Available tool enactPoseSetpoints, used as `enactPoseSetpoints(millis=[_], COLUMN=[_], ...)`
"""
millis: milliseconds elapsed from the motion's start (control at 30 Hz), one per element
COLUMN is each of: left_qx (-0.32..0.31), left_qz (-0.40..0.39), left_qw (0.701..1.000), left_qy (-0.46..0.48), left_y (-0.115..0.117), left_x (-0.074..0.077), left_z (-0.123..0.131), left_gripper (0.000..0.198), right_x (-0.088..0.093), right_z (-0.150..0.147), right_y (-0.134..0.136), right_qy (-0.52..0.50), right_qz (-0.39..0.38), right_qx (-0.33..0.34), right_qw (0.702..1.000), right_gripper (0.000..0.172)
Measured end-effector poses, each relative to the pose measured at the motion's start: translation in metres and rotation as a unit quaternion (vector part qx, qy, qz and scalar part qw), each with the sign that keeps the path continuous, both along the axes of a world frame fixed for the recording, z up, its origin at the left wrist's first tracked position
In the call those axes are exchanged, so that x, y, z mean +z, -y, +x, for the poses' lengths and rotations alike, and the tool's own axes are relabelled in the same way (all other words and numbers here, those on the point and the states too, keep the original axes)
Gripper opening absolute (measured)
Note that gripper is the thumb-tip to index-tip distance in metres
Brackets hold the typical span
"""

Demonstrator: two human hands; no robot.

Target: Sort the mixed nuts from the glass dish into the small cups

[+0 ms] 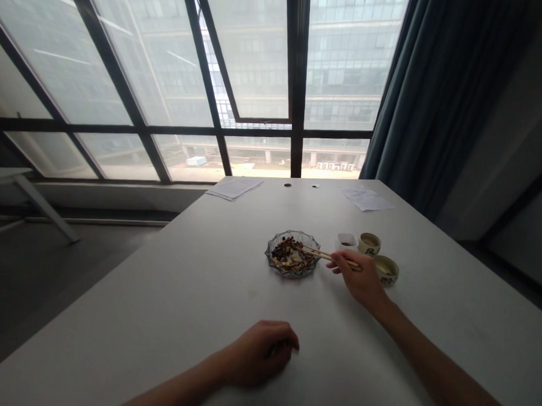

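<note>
Chopsticks [327, 256] pinched in right hand [361, 280], tips over food [291, 255] in glass dish [296, 233], center frame.
Left hand [259, 353] curled shut on white table [167, 318], well inside left edge; sauce cup [346, 241], two ceramic cups [376, 255] just right of dish.

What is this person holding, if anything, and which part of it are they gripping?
The right hand grips a pair of thin, light wooden chopsticks near their rear ends, tips over a scalloped glass plate. The curled left hand appears empty.

Left hand [259, 353] in loose curl, resting on worktop [158, 318] near front edge, right hand [360, 280] farther out, fingers [347, 263] in pinch grip, left forearm [173, 390] and right forearm [443, 378] bare
</note>
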State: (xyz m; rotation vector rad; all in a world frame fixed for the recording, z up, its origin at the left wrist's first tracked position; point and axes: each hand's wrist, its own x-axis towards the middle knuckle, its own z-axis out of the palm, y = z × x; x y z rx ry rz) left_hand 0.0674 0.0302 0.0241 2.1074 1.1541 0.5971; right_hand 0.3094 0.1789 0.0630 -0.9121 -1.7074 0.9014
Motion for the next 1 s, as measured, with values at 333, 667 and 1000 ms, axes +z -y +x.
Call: enactPoseSetpoints(millis=[333, 667, 1000], left_qx=[-0.004, -0.007, -0.004], left_qz=[0.001, -0.002, 0.003], left_qw=[1.000, 1.000, 1.000], left_qy=[0.003, 0.008, 0.006], left_y=[0.0003, 0.0001, -0.0002], left_x=[0.0001, 0.0008, -0.0013], left_z=[-0.0002, -0.0001, -0.0004], left_gripper=[0.028, 0.028, 0.029], right_x=[-0.0102, -0.0039, -0.0049], right_z=[-0.0009, 0.0000, -0.0020], right_y=[-0.0036, 0.0020, 0.0036], right_qy=[0.030, 0.076, 0.097], right_qz=[0.001, 0.052, 0.064], right_qx=[-0.007, -0.011, -0.004], right_qw=[1.000, 0.996, 0.993], right_gripper=[0.045, 0.039, 0.041])
